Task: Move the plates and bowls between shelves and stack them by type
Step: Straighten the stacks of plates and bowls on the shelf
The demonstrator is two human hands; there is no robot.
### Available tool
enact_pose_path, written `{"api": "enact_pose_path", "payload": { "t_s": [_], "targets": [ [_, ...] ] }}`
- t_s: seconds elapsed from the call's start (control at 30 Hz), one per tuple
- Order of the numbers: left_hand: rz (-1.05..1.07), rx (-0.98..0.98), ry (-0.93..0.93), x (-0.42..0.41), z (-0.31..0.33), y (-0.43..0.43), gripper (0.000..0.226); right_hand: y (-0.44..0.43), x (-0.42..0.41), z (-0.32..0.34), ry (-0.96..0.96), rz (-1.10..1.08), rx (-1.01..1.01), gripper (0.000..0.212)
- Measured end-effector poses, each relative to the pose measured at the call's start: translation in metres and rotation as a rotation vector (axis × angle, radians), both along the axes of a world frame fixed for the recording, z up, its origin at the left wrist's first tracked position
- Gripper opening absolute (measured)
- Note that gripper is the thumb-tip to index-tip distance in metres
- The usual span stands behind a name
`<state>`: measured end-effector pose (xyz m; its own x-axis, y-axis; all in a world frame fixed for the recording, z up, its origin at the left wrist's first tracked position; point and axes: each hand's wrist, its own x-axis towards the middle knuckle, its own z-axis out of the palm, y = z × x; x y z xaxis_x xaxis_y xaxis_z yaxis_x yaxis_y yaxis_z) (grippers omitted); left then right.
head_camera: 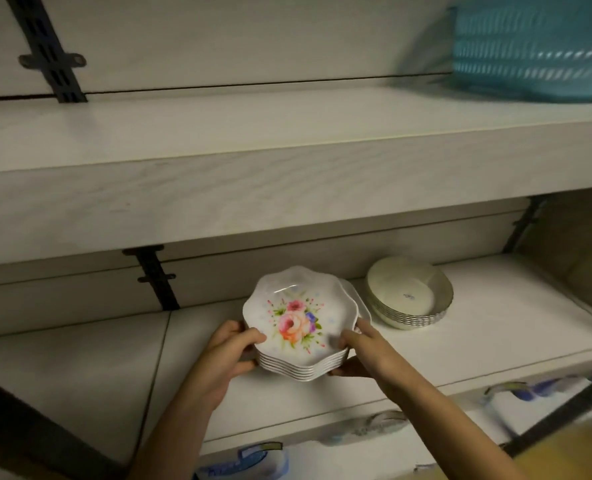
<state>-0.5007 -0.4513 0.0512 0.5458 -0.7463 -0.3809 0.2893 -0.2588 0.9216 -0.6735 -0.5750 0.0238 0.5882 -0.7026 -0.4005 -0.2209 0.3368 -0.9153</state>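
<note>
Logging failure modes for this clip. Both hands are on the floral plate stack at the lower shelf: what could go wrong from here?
1. Left hand and right hand grip the plate stack only at its rims; tilted, the plates may slide apart.
2. The bowl stack stands close on its right, a white plate just behind; a swing could knock them.
3. Lifted steeply, it could strike the upper shelf's edge.

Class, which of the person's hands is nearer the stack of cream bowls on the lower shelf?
Right. The right hand holds the floral plate stack on the side facing the cream bowls; the left hand holds its opposite side, farther away.
</note>
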Motion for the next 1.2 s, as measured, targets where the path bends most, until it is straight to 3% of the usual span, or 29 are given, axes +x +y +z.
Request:
{"api": "enact_pose_path", "payload": {
  "t_s": [0.63, 1.03, 1.2],
  "targets": [
    [-0.077, -0.024, 0.044, -0.23, -0.011, -0.172, 0.025, -0.163, -0.231, 0.015, 0.143, -0.038, -0.075, 0.033],
    [-0.142, -0.033, 0.04, -0.303, -0.037, -0.246, 0.029, -0.24, -0.288, -0.023, 0.197, -0.148, -0.018, 0.039],
    [-0.102, 0.084, 0.022, -0.308, -0.062, -0.268, 0.037, -0.256, -0.289, -0.045, 0.284, -0.163, 0.023, 0.039]
  ]
}}
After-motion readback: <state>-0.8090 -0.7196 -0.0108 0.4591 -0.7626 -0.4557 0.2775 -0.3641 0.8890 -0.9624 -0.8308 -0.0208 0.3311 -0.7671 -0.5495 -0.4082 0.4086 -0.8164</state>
